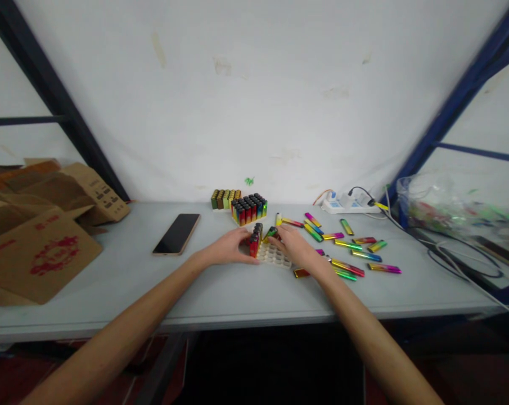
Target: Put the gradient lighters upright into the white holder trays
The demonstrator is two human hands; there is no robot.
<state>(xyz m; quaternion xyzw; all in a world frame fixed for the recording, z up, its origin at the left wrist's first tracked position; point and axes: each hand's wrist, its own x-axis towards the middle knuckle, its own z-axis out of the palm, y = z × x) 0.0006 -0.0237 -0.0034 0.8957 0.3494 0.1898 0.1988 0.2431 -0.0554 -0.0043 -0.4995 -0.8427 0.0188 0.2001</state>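
A white perforated tray (275,257) lies on the table in front of me, with a row of upright lighters (254,245) at its left end, red ones among them. My left hand (231,246) curves round this left end, thumb on the near side and fingers on the far side, gripping the tray's edge. Above the tray's holes, my right hand (294,243) pinches a tilted green lighter (271,232) with a dark top. Part of the tray is hidden beneath the right hand.
Several loose colourful lighters (366,255) lie scattered at right. Behind the tray stand a block of black-topped lighters (250,209) and a second, green-and-brown block (225,199). A phone (177,234) and cardboard boxes (43,253) are left; a power strip (349,206) with cables sits back right.
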